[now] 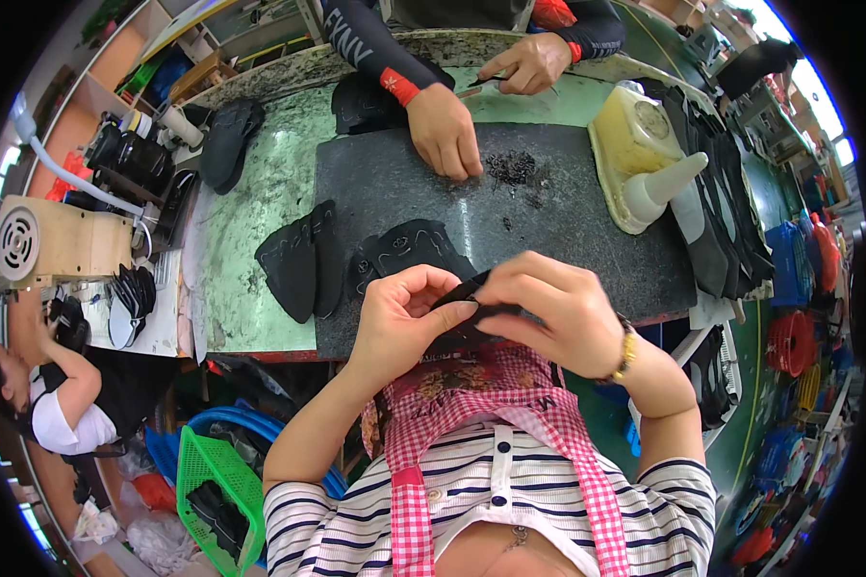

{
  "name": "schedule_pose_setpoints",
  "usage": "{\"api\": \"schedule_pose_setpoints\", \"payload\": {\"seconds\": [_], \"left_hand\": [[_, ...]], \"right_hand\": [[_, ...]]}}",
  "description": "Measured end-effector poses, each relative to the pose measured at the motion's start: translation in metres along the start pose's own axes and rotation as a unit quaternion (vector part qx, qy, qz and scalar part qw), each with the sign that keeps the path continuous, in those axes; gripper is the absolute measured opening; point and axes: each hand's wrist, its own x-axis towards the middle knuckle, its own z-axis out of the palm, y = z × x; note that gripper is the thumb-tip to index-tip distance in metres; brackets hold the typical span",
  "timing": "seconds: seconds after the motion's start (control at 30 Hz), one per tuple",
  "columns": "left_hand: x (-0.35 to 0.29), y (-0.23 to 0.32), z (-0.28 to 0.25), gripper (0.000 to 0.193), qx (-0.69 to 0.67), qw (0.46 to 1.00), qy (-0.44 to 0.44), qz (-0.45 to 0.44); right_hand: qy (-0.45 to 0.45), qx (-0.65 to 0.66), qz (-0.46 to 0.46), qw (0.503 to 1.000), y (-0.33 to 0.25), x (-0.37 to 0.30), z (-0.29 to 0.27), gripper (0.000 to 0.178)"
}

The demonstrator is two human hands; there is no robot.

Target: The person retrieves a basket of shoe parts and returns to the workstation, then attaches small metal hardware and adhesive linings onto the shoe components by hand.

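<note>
Close to my body, over the table's near edge, a black shoe-upper piece (466, 288) is held up between both hands. My left hand (401, 315) pinches it, thumb laid along it and fingers curled behind. My right hand (560, 310) has its fingers closed in on the other end, slightly blurred; what lies under the fingertips is partly hidden. Just beyond my hands, several black upper pieces (409, 242) with curved edges lie on the dark work mat (568, 207). More black pieces (293, 269) lie to the left. A small heap of tiny dark bits (512, 168) sits farther out.
Across the table a co-worker's hand (443, 135) touches the mat; the other hand (529, 65) holds something thin. A yellowish container with a white cone (635, 130) stands at the right beside stacked black pieces (707, 192). A beige machine (63, 240) is left; a green basket (216, 490) sits below.
</note>
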Motion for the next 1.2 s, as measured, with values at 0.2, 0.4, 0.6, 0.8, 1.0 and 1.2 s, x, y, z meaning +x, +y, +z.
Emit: {"api": "schedule_pose_setpoints", "payload": {"seconds": [0.2,0.4,0.6,0.8,1.0,1.2], "left_hand": [[-0.003,-0.007,0.0,0.014,-0.069,0.995,-0.024,-0.068],[0.0,-0.017,0.009,0.017,-0.063,0.997,-0.012,-0.033],[-0.009,-0.02,0.018,0.02,-0.068,0.998,0.007,0.0],[-0.022,-0.012,0.03,0.019,0.143,0.976,0.026,0.161],[-0.023,-0.01,0.031,0.021,0.213,0.955,-0.008,0.207],[-0.022,-0.014,0.033,0.016,0.18,0.957,0.021,0.227]], "right_hand": [[-0.052,-0.012,0.002,0.999,0.016,-0.001,0.002,0.022],[-0.077,-0.065,0.005,0.995,0.023,-0.001,0.005,0.017],[-0.052,-0.025,-0.044,0.997,0.037,-0.012,0.008,0.015],[0.035,-0.077,-0.255,0.963,0.044,-0.028,0.005,0.027],[0.022,-0.088,-0.267,0.96,0.033,-0.033,0.001,0.033],[0.032,-0.097,-0.219,0.97,0.029,-0.033,0.003,0.029]]}}
